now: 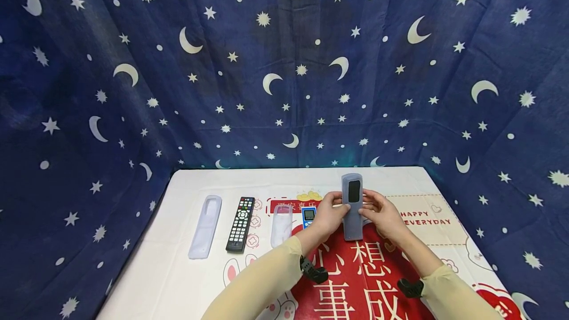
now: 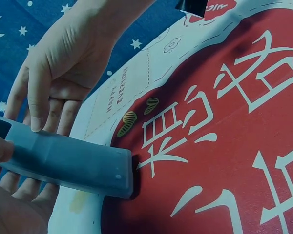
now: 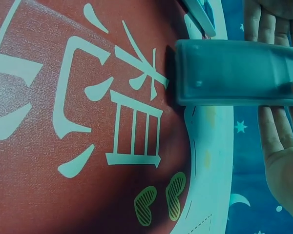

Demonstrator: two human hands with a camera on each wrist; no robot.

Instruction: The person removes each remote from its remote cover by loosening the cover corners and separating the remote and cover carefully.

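Head view: both hands (image 1: 330, 215) (image 1: 386, 216) grip a grey cover's (image 1: 353, 224) sides.

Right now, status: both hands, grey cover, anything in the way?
Left hand and right hand gripping grey cover. Dark panel showing in its opening. No obstruction visible.

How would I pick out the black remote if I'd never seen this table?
On the table, left of the left hand, things lie in a row. The black remote lies between the long pale cover and the short pale cover. Unlike them, it is dark and dotted with buttons.
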